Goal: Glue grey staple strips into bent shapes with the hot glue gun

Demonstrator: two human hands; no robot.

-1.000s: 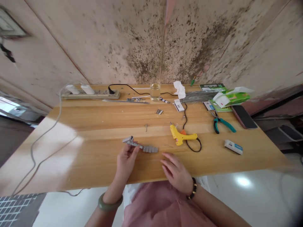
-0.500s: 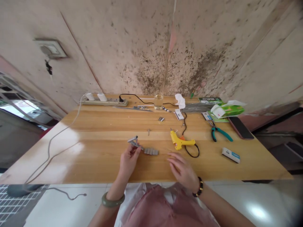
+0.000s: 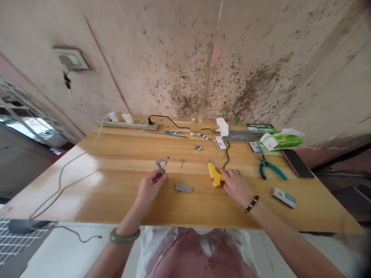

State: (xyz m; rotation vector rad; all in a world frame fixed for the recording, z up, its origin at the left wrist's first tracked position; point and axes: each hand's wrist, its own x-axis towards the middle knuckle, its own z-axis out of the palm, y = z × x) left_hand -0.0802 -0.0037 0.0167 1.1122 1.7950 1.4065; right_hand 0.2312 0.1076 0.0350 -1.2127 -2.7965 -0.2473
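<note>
Between the thumb and fingers of my left hand is a grey angled piece, held up above the table. My right hand lies over the handle of a yellow glue gun, its fingers wrapped round it; the nozzle points away from me. A row of small grey blocks lies on the wood between my hands. Beyond them sits a small grey part, and farther back a few short grey pieces.
On the wooden table are a power strip, a glass of liquid, a wire bundle, teal pliers, a phone, a small box and a green tissue pack. A grey cable crosses the left side.
My right hand has moved forward and right onto the glue gun's handle. My left hand has drawn left, away from the row of blocks, with the grey angled piece turned. The view has shifted slightly.
</note>
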